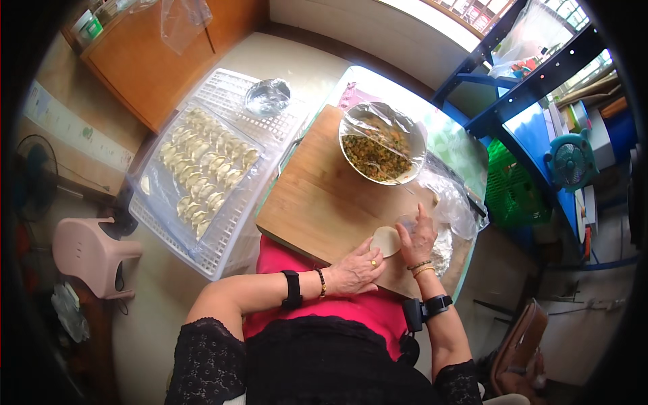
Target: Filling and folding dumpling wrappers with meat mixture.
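Note:
A thin round dough wrapper lies near the front edge of the wooden board. On its left edge rest the fingertips of my left hand, fingers apart. My right hand is at the wrapper's right side, thumb by its edge and index finger stretched forward. Beside the right fingers is a pale blurred patch that I cannot make out. White flour is heaped just right of that hand. Farther back on the board stands a bowl of chopped vegetable filling, partly under clear plastic film.
Left of the board, rows of folded dumplings lie on a plastic-covered tray above a white perforated crate. A film-covered bowl stands behind them. A crumpled plastic bag lies at the board's right. A pink stool is at far left.

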`<state>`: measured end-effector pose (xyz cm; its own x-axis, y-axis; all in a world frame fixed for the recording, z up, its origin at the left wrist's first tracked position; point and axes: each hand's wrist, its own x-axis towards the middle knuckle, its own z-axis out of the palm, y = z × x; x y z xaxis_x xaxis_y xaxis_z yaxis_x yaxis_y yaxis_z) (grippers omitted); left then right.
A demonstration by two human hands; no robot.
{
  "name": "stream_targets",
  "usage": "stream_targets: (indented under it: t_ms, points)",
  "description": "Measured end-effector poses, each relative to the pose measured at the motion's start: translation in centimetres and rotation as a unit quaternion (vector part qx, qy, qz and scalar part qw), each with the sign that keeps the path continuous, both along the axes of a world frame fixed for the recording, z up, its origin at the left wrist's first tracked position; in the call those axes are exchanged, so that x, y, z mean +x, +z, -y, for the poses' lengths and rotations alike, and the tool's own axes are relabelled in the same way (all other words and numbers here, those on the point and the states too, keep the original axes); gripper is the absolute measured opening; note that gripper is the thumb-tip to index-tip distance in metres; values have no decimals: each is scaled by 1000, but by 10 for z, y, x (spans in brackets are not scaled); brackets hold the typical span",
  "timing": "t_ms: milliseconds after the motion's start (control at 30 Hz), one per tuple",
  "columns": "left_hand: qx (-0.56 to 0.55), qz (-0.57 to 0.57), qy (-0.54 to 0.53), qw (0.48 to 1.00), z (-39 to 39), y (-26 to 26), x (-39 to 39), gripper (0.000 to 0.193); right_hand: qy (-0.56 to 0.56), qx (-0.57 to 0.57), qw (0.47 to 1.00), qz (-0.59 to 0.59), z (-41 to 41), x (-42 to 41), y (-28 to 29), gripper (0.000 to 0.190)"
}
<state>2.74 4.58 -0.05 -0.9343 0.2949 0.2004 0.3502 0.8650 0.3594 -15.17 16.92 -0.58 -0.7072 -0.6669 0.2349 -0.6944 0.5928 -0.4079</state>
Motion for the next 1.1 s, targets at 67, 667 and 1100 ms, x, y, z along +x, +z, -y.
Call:
stream_targets:
  t_ms: [67, 667, 1100]
  points:
    - [16, -3, 9, 1000, 0, 2, -1, 60, 3, -33, 998, 51, -3, 4, -1, 73]
    - [7, 29, -5, 1000, -2, 0, -5, 57, -5, 40, 999, 29, 9, 4, 3, 76]
    - [35, 6, -7, 999, 8, -6, 7, 63, 21, 54, 998, -24, 30, 25, 3, 78]
